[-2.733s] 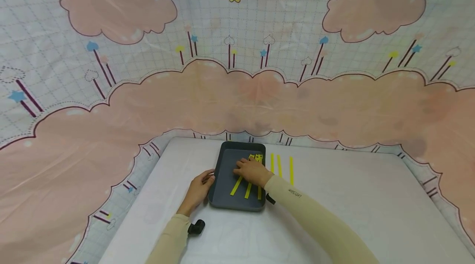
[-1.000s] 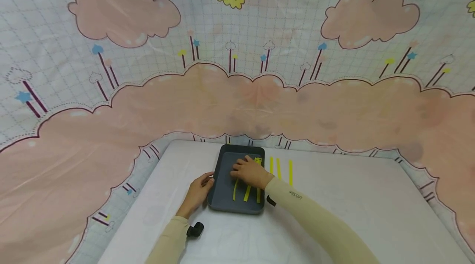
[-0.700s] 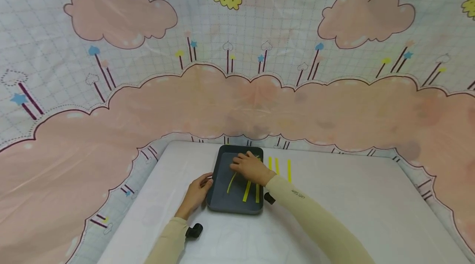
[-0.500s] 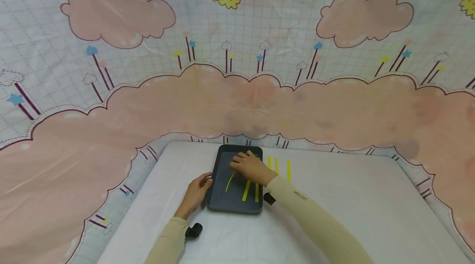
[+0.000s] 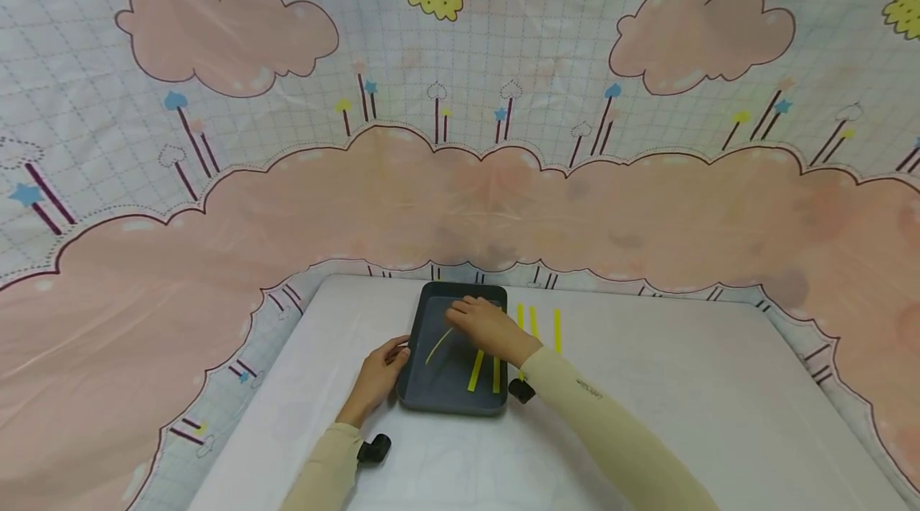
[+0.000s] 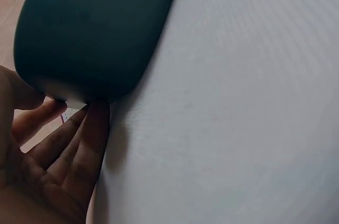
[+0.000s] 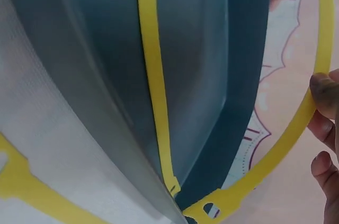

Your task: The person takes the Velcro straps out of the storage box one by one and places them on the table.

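Observation:
In the head view, my right hand (image 5: 489, 329) is over the dark grey tray (image 5: 453, 406). Its thumb and fingertips pinch a thin yellow strap (image 7: 286, 142), which bows in a curve and has a wide, slotted end. The lower part of this strap hangs over the tray's left half. Two more yellow straps (image 5: 476, 371) lie side by side along the tray's right side, partly hidden by the hand. My left hand (image 5: 381, 377) rests at the tray's left edge, its fairly straight fingers (image 6: 94, 134) and thumb touching the outer wall.
Several yellow straps (image 5: 557, 329) lie lengthwise on the white table (image 5: 683, 399), just right of the tray. A black wrist camera (image 5: 375, 449) sits on each forearm. Behind the table hangs a cloth (image 5: 402, 200) printed with clouds and stars.
The right hand has lifted the leftmost strap in the tray. Its lower end has swung left and up, and the strap now bends. The left hand holds its place by the tray.

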`<action>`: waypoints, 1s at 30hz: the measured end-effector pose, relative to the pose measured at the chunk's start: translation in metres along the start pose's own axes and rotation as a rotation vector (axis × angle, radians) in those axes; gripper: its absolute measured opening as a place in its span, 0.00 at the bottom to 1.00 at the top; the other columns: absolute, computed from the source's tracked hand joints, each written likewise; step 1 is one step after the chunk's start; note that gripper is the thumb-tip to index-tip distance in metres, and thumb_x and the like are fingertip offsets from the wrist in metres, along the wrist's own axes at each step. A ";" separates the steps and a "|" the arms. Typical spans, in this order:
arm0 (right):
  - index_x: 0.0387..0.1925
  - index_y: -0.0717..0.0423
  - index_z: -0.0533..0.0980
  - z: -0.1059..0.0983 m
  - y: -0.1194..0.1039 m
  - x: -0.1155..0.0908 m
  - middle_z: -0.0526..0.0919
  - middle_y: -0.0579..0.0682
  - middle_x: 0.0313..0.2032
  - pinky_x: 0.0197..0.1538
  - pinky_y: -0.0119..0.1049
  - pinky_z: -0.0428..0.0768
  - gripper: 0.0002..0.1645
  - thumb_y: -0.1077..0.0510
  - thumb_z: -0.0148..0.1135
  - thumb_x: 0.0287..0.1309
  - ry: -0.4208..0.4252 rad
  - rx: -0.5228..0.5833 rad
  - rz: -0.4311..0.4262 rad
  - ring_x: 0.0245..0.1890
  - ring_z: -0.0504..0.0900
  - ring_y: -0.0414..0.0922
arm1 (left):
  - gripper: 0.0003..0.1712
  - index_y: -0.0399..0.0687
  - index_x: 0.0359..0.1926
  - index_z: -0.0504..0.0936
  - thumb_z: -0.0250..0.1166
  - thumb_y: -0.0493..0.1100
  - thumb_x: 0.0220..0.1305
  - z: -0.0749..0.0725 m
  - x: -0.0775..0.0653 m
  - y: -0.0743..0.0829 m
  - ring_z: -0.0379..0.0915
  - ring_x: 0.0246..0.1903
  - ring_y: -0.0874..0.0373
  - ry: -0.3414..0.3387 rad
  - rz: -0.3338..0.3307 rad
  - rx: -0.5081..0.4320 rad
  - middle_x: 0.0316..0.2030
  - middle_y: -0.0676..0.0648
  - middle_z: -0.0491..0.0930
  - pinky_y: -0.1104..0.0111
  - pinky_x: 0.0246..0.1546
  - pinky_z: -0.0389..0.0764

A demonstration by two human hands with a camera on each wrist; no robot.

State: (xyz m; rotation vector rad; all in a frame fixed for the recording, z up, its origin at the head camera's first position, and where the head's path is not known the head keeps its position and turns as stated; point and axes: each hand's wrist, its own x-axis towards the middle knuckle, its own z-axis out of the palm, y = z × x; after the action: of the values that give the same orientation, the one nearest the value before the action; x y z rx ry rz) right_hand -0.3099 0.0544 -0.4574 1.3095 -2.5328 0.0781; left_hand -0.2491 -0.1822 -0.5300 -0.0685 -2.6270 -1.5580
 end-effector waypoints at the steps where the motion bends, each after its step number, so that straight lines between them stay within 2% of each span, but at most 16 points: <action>1: 0.45 0.47 0.76 0.000 0.000 -0.001 0.80 0.42 0.44 0.54 0.39 0.81 0.07 0.59 0.59 0.67 0.005 0.014 0.006 0.47 0.79 0.42 | 0.21 0.40 0.62 0.76 0.58 0.41 0.71 0.000 0.000 0.000 0.79 0.55 0.41 0.000 0.001 -0.001 0.52 0.35 0.82 0.49 0.59 0.76; 7: 0.47 0.47 0.76 -0.001 -0.002 -0.006 0.82 0.43 0.46 0.54 0.35 0.81 0.13 0.62 0.65 0.62 0.026 0.098 0.062 0.47 0.80 0.41 | 0.21 0.42 0.62 0.77 0.58 0.42 0.72 0.000 0.001 -0.004 0.79 0.55 0.41 0.001 0.004 0.017 0.53 0.35 0.82 0.50 0.59 0.77; 11: 0.49 0.45 0.77 0.000 -0.001 -0.009 0.82 0.41 0.47 0.54 0.34 0.81 0.13 0.61 0.62 0.65 0.043 0.138 0.098 0.48 0.79 0.40 | 0.21 0.43 0.63 0.76 0.58 0.44 0.72 0.000 0.002 -0.006 0.78 0.56 0.42 -0.001 -0.006 0.028 0.54 0.36 0.82 0.50 0.59 0.77; 21: 0.43 0.50 0.80 0.005 0.008 -0.016 0.81 0.43 0.38 0.43 0.33 0.81 0.07 0.62 0.62 0.65 0.279 0.288 0.107 0.39 0.79 0.40 | 0.22 0.42 0.63 0.76 0.58 0.42 0.72 0.001 0.002 -0.005 0.78 0.56 0.41 -0.007 0.010 0.011 0.54 0.35 0.82 0.49 0.59 0.76; 25: 0.41 0.51 0.80 0.006 0.009 -0.019 0.81 0.44 0.36 0.41 0.33 0.81 0.07 0.63 0.63 0.62 0.325 0.322 0.124 0.37 0.79 0.39 | 0.22 0.43 0.63 0.76 0.58 0.43 0.72 0.000 0.002 -0.006 0.78 0.57 0.41 -0.008 0.003 0.010 0.54 0.35 0.81 0.49 0.60 0.76; 30: 0.41 0.52 0.80 0.005 0.007 -0.022 0.82 0.45 0.36 0.36 0.31 0.79 0.08 0.64 0.65 0.60 0.351 0.400 0.194 0.33 0.79 0.38 | 0.22 0.43 0.63 0.76 0.58 0.43 0.72 0.000 0.002 -0.006 0.77 0.57 0.41 -0.013 -0.001 0.007 0.54 0.35 0.81 0.49 0.60 0.76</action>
State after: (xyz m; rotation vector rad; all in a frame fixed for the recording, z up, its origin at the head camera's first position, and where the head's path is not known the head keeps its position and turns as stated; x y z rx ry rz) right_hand -0.3050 0.0753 -0.4679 1.0519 -2.3969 0.8170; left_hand -0.2514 -0.1850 -0.5357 -0.0768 -2.6429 -1.5535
